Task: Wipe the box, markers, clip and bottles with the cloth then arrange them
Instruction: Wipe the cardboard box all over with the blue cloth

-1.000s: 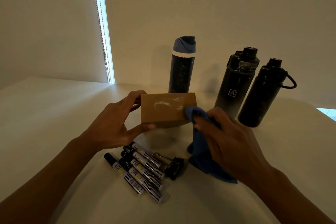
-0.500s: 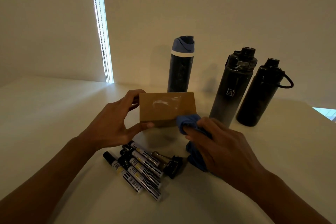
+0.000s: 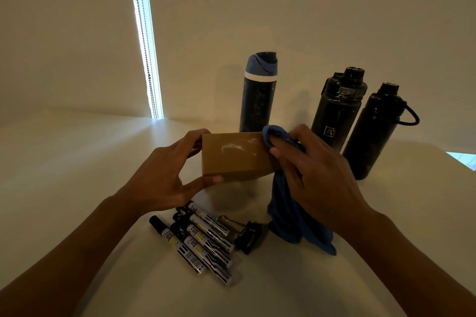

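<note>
My left hand (image 3: 164,177) grips the left end of a brown cardboard box (image 3: 234,157), held above the table with white dusty smears on its front face. My right hand (image 3: 316,175) holds a blue cloth (image 3: 291,216) bunched against the box's upper right corner; the rest of the cloth hangs down to the table. Several black-capped markers (image 3: 201,242) lie side by side below the box. A black binder clip (image 3: 248,235) lies just to their right. Three dark bottles stand behind: one with a blue lid (image 3: 257,95), two black ones (image 3: 337,110) (image 3: 373,134).
The white table (image 3: 77,162) runs to a pale wall behind the bottles. A bright window slit with a bead chain (image 3: 146,41) is at the back left. The table's right edge (image 3: 461,157) lies past the rightmost bottle.
My right hand has lifted the cloth from the box's lower right corner up to its upper right corner. The box stays in my left hand.
</note>
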`<state>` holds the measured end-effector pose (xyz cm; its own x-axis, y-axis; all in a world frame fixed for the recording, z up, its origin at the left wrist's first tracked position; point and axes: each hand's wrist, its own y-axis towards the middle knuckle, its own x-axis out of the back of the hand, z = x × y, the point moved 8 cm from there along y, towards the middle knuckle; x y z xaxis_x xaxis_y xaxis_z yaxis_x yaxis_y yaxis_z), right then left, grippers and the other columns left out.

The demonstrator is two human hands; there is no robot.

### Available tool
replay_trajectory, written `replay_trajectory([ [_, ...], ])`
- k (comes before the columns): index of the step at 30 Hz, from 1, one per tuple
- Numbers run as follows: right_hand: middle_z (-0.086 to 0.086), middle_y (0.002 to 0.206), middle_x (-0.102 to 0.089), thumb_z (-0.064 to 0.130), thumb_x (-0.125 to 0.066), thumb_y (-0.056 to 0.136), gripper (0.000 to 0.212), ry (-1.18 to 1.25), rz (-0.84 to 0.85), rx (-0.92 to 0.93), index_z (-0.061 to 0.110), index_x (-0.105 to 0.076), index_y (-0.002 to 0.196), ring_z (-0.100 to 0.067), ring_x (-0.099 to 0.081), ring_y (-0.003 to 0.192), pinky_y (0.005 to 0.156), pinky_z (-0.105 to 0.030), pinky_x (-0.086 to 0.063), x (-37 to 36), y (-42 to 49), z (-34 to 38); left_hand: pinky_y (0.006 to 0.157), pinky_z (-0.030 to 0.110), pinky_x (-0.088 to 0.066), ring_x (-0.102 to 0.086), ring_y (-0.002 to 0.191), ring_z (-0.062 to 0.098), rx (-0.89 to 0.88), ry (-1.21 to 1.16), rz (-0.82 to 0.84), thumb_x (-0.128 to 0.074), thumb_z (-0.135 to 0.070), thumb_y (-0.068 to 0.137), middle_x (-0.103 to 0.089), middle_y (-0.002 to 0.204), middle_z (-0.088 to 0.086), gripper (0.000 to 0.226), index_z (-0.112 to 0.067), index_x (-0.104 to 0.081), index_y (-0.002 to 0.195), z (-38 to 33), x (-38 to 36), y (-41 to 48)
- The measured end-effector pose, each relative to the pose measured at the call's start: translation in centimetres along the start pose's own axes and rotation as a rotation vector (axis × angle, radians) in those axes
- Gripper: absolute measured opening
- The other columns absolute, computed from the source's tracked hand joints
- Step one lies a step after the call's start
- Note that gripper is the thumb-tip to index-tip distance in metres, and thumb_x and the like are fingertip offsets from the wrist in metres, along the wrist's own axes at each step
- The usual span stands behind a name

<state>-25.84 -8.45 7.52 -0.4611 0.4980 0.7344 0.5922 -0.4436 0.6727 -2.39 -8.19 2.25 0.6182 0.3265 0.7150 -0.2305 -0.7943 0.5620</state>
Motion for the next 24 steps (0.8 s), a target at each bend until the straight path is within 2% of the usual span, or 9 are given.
replay_trajectory([
  [1, -0.005, 0.112, -0.053, 0.031, -0.048, 0.101, 0.038, 0.005, -0.036, 0.017, 0.014, -0.058, 0.133, -0.011, -0.048, 0.087, 0.07, -0.024, -0.048, 0.1, 0.2, -0.1, 0.11, 0.018, -0.044, -0.056, 0.125, -0.009, -0.003, 0.004, -0.001, -0.072, -0.068, 0.085, -0.056, 0.142, -0.025, 0.082, -0.036, -0.034, 0.151, -0.1, 0.0, 0.0],
  [3, -0.006, 0.115, -0.053, 0.029, -0.053, 0.099, 0.039, -0.01, 0.051, 0.048, 0.013, -0.058, 0.134, -0.015, -0.052, 0.091, 0.071, -0.025, -0.049, -0.9, 0.9, 0.3, 0.109, 0.017, -0.045, -0.056, 0.122, -0.013, -0.004, 0.004, -0.002, -0.072, -0.068, 0.085, -0.055, 0.14, -0.027, 0.082, -0.038, -0.034, 0.151, -0.1, 0.0, 0.0],
  [7, -0.005, 0.114, -0.05, 0.022, -0.066, 0.09, 0.039, -0.034, 0.085, 0.137, 0.013, -0.06, 0.128, -0.017, -0.053, 0.089, 0.063, -0.03, -0.053, -1.1, -0.6, 1.5, 0.11, 0.031, -0.051, -0.062, 0.125, 0.004, 0.0, -0.015, -0.007, -0.072, -0.066, 0.084, -0.058, 0.141, -0.021, 0.083, -0.031, -0.037, 0.15, 0.3, 0.0, 0.0],
  [11, 0.0, 0.114, -0.056, 0.024, -0.049, 0.095, 0.035, 0.056, 0.125, 0.13, 0.021, -0.063, 0.127, -0.019, -0.058, 0.095, 0.069, -0.04, -0.054, -1.2, -2.4, 2.3, 0.111, 0.029, -0.049, -0.059, 0.127, -0.001, -0.01, -0.03, -0.006, -0.072, -0.066, 0.084, -0.056, 0.141, -0.025, 0.083, -0.032, -0.036, 0.15, 0.2, 0.0, 0.0],
  [15, 0.001, 0.11, -0.053, 0.029, -0.067, 0.085, 0.041, -0.056, 0.211, 0.229, 0.022, -0.057, 0.124, -0.013, -0.055, 0.086, 0.066, -0.02, -0.044, -1.7, -4.2, 3.5, 0.111, 0.028, -0.049, -0.059, 0.129, 0.0, 0.015, -0.031, -0.009, -0.074, -0.066, 0.083, -0.057, 0.143, -0.023, 0.084, -0.034, -0.035, 0.151, 0.4, 0.1, 0.0],
  [17, 0.001, 0.111, -0.054, 0.027, -0.064, 0.088, 0.038, -0.012, 0.163, 0.171, 0.024, -0.052, 0.124, -0.014, -0.059, 0.087, 0.068, -0.024, -0.05, -0.7, -4.4, 3.0, 0.111, 0.027, -0.048, -0.059, 0.128, -0.001, 0.007, -0.03, -0.004, -0.074, -0.065, 0.084, -0.057, 0.143, -0.023, 0.084, -0.033, -0.035, 0.152, 0.4, 0.1, 0.1],
  [20, 0.002, 0.112, -0.058, 0.025, -0.044, 0.097, 0.031, 0.051, 0.024, -0.045, 0.029, -0.048, 0.127, -0.017, -0.059, 0.092, 0.069, -0.037, -0.054, 1.1, -3.4, 0.4, 0.112, 0.022, -0.046, -0.056, 0.127, -0.009, -0.002, -0.034, 0.0, -0.075, -0.063, 0.085, -0.055, 0.141, -0.029, 0.082, -0.033, -0.035, 0.151, 0.4, 0.0, 0.1],
  [22, -0.003, 0.109, -0.057, 0.034, -0.034, 0.105, 0.029, 0.027, -0.001, -0.114, 0.024, -0.048, 0.129, -0.019, -0.059, 0.088, 0.067, -0.036, -0.053, 0.5, -2.2, -1.2, 0.112, 0.022, -0.046, -0.055, 0.126, -0.011, 0.001, -0.026, 0.0, -0.075, -0.063, 0.085, -0.055, 0.141, -0.029, 0.082, -0.034, -0.036, 0.151, 0.4, 0.0, 0.1],
  [24, -0.007, 0.106, -0.053, 0.037, -0.034, 0.105, 0.036, -0.031, 0.024, -0.091, 0.017, -0.05, 0.13, -0.019, -0.058, 0.083, 0.064, -0.033, -0.055, -0.6, -1.1, -1.3, 0.11, 0.02, -0.045, -0.054, 0.124, -0.014, 0.006, -0.004, -0.004, -0.074, -0.065, 0.084, -0.055, 0.142, -0.028, 0.082, -0.036, -0.035, 0.15, 0.2, 0.0, 0.2],
])
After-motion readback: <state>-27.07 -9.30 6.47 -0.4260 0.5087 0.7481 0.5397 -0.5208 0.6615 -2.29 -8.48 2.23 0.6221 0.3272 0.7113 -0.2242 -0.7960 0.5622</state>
